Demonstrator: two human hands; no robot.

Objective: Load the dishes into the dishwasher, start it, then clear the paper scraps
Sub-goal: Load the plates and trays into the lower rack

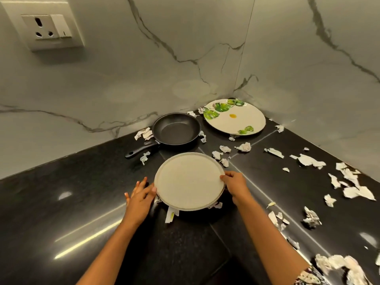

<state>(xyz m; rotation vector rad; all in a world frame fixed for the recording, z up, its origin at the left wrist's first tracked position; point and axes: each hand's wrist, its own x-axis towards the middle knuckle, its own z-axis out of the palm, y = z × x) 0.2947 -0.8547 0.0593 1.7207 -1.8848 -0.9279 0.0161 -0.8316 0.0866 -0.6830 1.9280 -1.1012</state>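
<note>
Plain plate: we have the cream plain plate between our two hands, at the middle of the black tabletop; we cannot tell whether it rests on the surface or is lifted off it.
Left hand: our left hand is at the plate's left rim with the thumb touching the edge and the fingers spread out straight, gripping nothing.
Right hand: our right hand pinches the right rim, thumb on top and fingers tucked below.
Frying pan: the black frying pan sits just behind the plain plate, its handle pointing left and toward us.
Leaf plate: the leaf-patterned plate lies flat in the far corner, to the right of the pan and near it.
Paper scraps: torn paper scraps lie scattered mostly over the right side; a few ring the pan, and some stick out from under the plain plate's near edge.
Wall: the marble wall carries a socket at upper left.
</note>
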